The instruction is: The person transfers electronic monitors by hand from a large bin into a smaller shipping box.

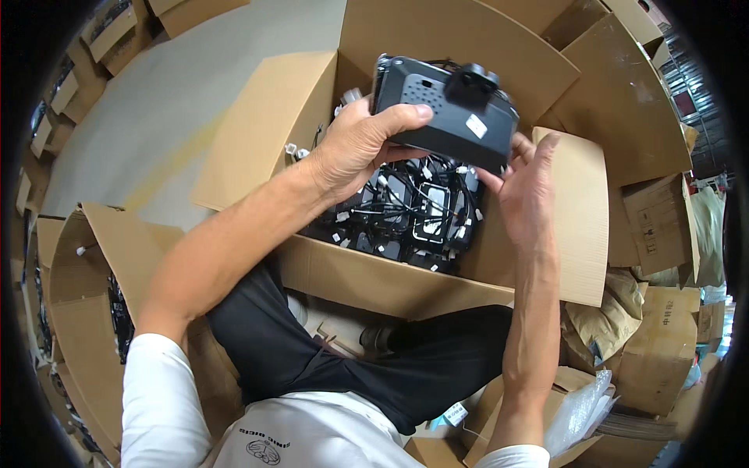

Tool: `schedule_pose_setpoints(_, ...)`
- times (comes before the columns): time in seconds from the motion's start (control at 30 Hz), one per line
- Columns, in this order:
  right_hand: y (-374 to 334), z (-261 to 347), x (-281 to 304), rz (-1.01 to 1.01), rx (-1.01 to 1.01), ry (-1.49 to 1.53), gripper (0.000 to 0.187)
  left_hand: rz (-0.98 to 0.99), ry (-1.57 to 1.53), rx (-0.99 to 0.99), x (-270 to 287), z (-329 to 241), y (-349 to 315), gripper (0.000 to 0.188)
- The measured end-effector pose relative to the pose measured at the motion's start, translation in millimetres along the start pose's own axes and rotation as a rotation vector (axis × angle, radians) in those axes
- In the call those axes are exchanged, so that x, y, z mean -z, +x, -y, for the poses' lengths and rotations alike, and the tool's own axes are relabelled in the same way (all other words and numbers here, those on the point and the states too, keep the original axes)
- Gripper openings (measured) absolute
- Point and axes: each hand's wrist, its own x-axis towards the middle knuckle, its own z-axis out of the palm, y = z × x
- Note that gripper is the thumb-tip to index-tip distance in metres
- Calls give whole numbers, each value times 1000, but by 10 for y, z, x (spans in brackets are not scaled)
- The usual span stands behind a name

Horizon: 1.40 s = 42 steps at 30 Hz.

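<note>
My left hand (367, 136) grips a flat black electronic unit (452, 117) by its left end, thumb on the face toward me. The unit has a patch of small holes, a white sticker and a round black mount on its upper edge. At the unit's right lower corner is my right hand (528, 183), fingers spread; whether its fingertips touch the casing is hard to tell. Below both hands stands an open cardboard box (390, 277) that holds several black units with cables and white connectors (421, 207).
More open boxes hem me in: one with black cabled parts (78, 273) at the left, several stacked cartons (659, 343) at the right. A brown plastic bag (608, 312) and clear bubble wrap (581, 409) lie at the right. Box flaps (573, 218) stick out beside my right forearm.
</note>
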Motion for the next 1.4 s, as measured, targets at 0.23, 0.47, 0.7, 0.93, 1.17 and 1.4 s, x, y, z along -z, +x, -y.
schedule_pose_setpoints(0.23, -66, -213, -413, -136, 64, -174, 49, -167, 337, -187, 94, 231, -56, 52)
schedule_pose_setpoints(0.47, -14, -371, -533, -174, 225, -367, 59, -316, 356, -84, 164, 208, -129, 55)
schedule_pose_setpoints(0.7, -88, -124, -558, 197, 927, -1188, 88, -135, -20, 171, 497, 59, -1, 53)
schedule_pose_setpoints(0.93, -258, 44, -572, 463, 934, -1378, 65, -8, 206, 494, 711, 30, -141, 68)
schedule_pose_setpoints(1.17, 225, -810, -720, 633, -292, -1457, 60, -392, 734, 29, 1015, -41, -293, 80)
schedule_pose_setpoints(1.4, 184, -2627, -422, 461, -1075, -219, 59, -341, 881, -44, 957, -133, -432, 68)
